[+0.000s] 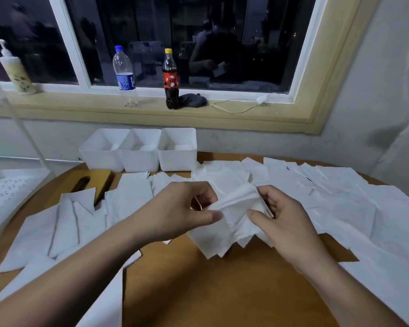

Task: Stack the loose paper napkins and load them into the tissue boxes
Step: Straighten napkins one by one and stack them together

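Napkin bundle (232, 223) pinched between left hand (175, 208) and right hand (291, 223) above surface (210, 291); three tissue boxes (139, 149) hold little; many loose napkins (340, 197) remain unstacked.

One wide-angle view from the person's head, facing forward and down across the table (210, 291); the forearms enter from the bottom edge, and the left hand (175, 208) and right hand (286, 223), with the napkins (232, 220) they pinch, sit nearest, mid-frame; the white boxes (137, 159) and window sill (151, 107) lie farther off, higher up
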{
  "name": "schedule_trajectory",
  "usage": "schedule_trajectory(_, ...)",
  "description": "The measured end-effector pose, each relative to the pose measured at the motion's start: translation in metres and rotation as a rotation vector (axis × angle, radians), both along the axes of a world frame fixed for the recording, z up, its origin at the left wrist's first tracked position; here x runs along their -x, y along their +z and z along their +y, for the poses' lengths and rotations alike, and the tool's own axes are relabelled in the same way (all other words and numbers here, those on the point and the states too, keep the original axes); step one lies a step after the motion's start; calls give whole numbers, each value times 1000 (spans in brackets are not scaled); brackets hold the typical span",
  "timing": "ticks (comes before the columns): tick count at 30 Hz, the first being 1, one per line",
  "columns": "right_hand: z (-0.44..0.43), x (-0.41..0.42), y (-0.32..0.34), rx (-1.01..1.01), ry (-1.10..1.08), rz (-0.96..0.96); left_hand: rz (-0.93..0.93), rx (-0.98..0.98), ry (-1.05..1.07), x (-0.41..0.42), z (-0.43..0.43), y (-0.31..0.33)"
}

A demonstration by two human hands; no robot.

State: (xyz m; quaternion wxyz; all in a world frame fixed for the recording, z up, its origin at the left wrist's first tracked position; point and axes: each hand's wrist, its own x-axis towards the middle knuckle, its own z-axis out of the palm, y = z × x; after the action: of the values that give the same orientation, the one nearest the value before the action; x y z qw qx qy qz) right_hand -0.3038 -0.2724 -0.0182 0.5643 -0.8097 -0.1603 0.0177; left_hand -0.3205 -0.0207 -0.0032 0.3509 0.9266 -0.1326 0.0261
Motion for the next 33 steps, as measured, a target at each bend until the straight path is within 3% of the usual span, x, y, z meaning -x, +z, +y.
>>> schedule_trajectory(5,38,-40,28,14,97,-55,4,-9,70,-24,39,24)
schedule_trajectory(17,185,-161,57,-135,236,126,107,403,331,-81,171,46)
schedule_trajectory(25,318,-241,56,-108,269,181,162,439,544,-135,279,39)
schedule_trajectory(33,431,-297,34,25,164,19,207,343,780,-185,363,27)
